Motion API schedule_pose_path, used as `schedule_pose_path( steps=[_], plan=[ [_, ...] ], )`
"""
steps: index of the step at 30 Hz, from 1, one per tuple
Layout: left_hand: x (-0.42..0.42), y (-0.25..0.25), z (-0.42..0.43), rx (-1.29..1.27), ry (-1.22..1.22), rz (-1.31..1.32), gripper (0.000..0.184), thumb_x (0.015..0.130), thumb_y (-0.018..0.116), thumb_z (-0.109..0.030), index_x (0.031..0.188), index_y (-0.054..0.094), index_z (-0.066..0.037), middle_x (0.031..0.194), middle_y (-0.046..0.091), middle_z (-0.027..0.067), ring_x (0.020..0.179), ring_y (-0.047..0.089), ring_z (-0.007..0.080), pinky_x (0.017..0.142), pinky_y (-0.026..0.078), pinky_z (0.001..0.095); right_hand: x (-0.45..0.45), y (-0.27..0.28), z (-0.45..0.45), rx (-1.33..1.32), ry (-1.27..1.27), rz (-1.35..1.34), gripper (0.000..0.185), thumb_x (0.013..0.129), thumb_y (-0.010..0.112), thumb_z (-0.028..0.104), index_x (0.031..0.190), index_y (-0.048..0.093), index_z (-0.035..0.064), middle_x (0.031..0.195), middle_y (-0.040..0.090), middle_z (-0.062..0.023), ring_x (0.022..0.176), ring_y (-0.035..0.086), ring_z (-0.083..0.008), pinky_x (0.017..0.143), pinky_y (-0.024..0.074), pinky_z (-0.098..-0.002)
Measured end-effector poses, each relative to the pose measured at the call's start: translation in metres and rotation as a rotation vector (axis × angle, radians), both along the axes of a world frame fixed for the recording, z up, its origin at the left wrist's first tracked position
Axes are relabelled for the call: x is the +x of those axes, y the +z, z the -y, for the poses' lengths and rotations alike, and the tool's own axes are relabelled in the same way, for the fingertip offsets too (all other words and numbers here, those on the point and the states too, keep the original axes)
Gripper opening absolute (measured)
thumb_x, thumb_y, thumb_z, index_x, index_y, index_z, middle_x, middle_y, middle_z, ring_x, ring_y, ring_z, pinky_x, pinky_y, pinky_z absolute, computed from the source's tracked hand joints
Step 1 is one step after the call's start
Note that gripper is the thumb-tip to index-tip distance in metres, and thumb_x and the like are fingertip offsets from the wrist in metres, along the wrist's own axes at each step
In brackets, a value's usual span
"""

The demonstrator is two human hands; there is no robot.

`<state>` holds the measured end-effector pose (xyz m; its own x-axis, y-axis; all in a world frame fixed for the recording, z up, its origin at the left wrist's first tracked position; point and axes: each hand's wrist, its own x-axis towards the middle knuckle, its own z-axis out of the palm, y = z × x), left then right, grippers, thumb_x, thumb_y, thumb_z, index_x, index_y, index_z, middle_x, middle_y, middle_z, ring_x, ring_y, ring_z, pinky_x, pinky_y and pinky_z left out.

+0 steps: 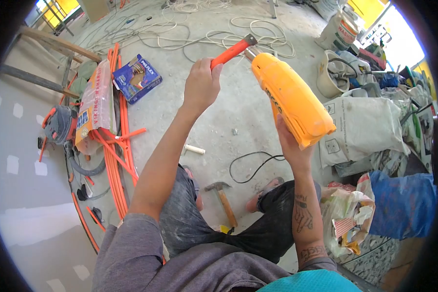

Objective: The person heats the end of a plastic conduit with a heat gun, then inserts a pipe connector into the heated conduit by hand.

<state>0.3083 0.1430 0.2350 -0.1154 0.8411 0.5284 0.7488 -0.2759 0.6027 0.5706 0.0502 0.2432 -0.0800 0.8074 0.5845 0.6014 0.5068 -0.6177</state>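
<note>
While the left hand clasps an orange pipe, the right hand closes its grip on a heat gun.

"VIKING" stands on the orange-printed bag, "FLEX" on the blue box, and seemingly "INGCO" on the heat gun

Left hand and right hand: two counted, at 12 and 3 o'clock. One heat gun logged at 2, one orange-red pipe piece at 12. One hammer marked at 6. One blue box and one printed bag tallied at 10. One open white bucket noted at 2. Orange pipes at 8 to 9: several, overlapped, exact number not readable. Cables at 12: too tangled to be counted.
</note>
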Motion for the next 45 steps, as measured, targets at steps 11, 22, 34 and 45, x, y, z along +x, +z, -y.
schedule_pose_path(
  steps=[11,22,34,45],
  plan=[
    [-0.002,0.001,0.000,0.088,0.030,-0.044,0.025,0.096,0.061,-0.022,0.109,0.058,0.000,0.102,0.062,0.0185,0.097,0.058,0.0377,0.084,0.048,0.0468,0.000,-0.006,0.004,-0.012,0.026,-0.040,0.033,0.081,0.076,0.012,0.112,0.065,0.0061,0.106,0.069,-0.0084,0.102,0.066,-0.0282,0.090,0.0489,-0.0395],
    [-0.006,-0.004,-0.005,0.136,0.047,-0.029,0.027,0.092,0.067,-0.018,0.109,0.059,0.001,0.102,0.064,0.0196,0.099,0.058,0.0379,0.087,0.047,0.0464,-0.003,-0.007,-0.001,-0.016,0.015,0.066,0.033,0.081,0.076,0.013,0.111,0.063,0.0053,0.104,0.068,-0.0084,0.099,0.065,-0.0303,0.090,0.0485,-0.0409],
    [-0.004,-0.004,-0.003,0.100,0.058,-0.045,0.026,0.091,0.068,-0.017,0.108,0.060,0.000,0.101,0.065,0.0182,0.097,0.059,0.0367,0.087,0.047,0.0446,-0.007,-0.008,0.000,-0.022,0.007,0.083,0.030,0.081,0.074,0.010,0.109,0.064,0.0050,0.107,0.068,-0.0097,0.102,0.065,-0.0306,0.091,0.0484,-0.0408],
    [-0.003,0.002,0.002,0.040,0.033,0.026,0.028,0.092,0.068,-0.017,0.114,0.057,-0.004,0.105,0.065,0.0195,0.102,0.061,0.0376,0.085,0.048,0.0452,-0.008,0.000,0.001,-0.018,0.022,0.032,0.027,0.083,0.073,0.009,0.108,0.065,0.0046,0.103,0.069,-0.0084,0.097,0.067,-0.0286,0.087,0.0504,-0.0391]
  ],
)
